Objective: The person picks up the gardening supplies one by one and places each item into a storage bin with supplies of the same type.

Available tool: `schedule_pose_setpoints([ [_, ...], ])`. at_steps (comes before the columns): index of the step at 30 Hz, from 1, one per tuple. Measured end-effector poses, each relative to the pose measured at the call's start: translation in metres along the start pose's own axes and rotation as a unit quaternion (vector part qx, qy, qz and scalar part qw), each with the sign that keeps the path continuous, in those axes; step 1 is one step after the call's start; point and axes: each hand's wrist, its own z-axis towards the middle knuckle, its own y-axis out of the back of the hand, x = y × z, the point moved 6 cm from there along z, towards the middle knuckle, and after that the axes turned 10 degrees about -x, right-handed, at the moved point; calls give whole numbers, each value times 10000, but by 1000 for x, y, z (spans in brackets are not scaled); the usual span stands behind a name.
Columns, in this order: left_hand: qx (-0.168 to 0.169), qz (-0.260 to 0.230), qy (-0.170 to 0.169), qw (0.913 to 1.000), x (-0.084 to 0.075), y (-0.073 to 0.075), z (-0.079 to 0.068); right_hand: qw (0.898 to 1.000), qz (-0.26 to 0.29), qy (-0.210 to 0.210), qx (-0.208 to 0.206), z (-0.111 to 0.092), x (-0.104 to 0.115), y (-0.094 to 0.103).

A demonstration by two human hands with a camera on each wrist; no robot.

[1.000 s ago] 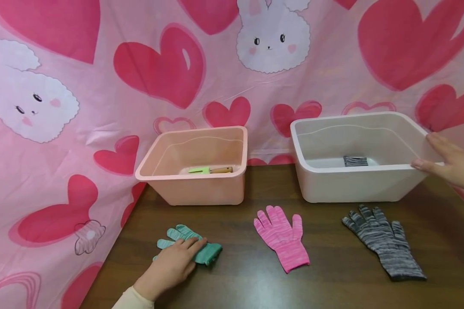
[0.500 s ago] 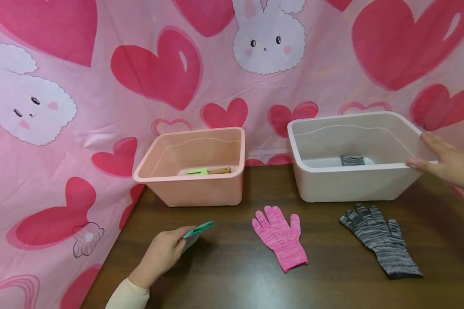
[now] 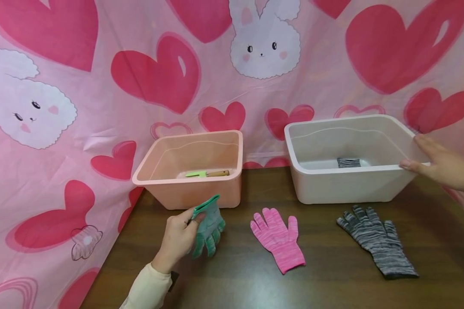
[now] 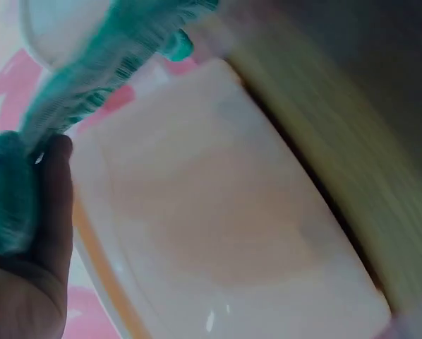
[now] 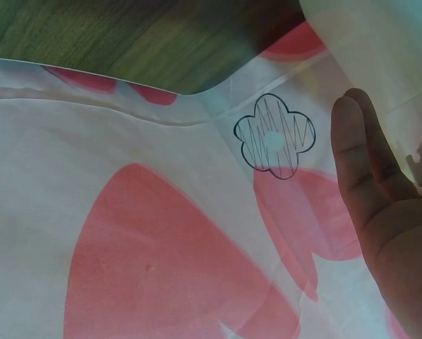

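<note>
My left hand (image 3: 176, 238) pinches a green knit glove (image 3: 212, 223) by its cuff. The glove hangs fingers down above the table, just in front of the peach bin (image 3: 185, 194). In the left wrist view, the green glove (image 4: 91, 81) is blurred beside the thumb. My right hand (image 3: 450, 167) rests at the right rim of the light grey bin (image 3: 344, 188), its fingers straight. In the right wrist view the right hand's fingers (image 5: 353, 152) lie along the bin's side. A pink glove (image 3: 280, 244) and a grey striped glove (image 3: 383, 246) lie flat on the table.
Inside the peach bin lies a small garden tool with a green head and wooden handle (image 3: 218, 173). A folded grey striped piece of fabric (image 3: 349, 162) lies in the grey bin. A pink heart-and-rabbit cloth (image 3: 216, 86) hangs behind the brown table (image 3: 247, 279).
My left hand has picked the green glove up off the table by its cuff and raised it towards the peach bin. The right hand stays at the grey bin's rim.
</note>
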Motion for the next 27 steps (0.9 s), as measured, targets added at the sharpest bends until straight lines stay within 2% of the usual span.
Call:
schedule_pose_setpoints([
  [5,281,-546,237,9978,-10,-22,7,10000,10,24,37,-1,-1,-1],
  [10,504,-891,402,9939,-23,-40,17,10000,44,42,53,-1,1,1],
  [15,403,-1082,409,9925,-38,-53,30,9999,91,-40,70,-1,1,4],
  [22,-112,-1295,228,9913,-58,-71,55,9991,261,-276,199,1,-1,3],
  [27,-285,-1454,215,9887,-71,-82,70,9993,251,-203,181,2,-2,4],
])
